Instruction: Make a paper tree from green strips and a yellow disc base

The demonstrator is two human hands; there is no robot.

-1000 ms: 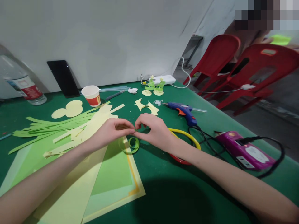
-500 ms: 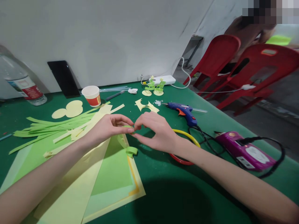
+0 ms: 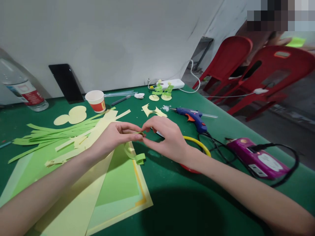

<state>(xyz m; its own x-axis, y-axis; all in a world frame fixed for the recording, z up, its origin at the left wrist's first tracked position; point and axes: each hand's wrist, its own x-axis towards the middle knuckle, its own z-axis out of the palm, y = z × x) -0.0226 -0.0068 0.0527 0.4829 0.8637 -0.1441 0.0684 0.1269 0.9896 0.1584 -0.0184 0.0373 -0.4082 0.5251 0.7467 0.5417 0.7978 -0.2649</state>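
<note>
My left hand (image 3: 115, 137) and my right hand (image 3: 167, 137) meet fingertip to fingertip above the green table (image 3: 201, 196). Both pinch the top of a light green paper strip (image 3: 134, 152), rolled tight between the fingers. The rest of the strip hangs down and ends in a curl resting on the stacked green and yellow paper sheets (image 3: 118, 186). Under my right wrist lie scissors with yellow and red handles (image 3: 197, 142).
Cut green and yellow strips (image 3: 56, 134) and yellow paper discs (image 3: 71, 116) lie left. A paper cup (image 3: 95, 100), bottle (image 3: 23, 90), phone (image 3: 65, 82), blue glue gun (image 3: 193, 116), purple device with black cable (image 3: 257, 157) and small paper trees (image 3: 162, 90) stand around. Red chairs (image 3: 265, 75) and another person are right.
The strip's loose coil has unwound into a hanging tail with a small end curl, and my fingers have closed tighter on its upper end.
</note>
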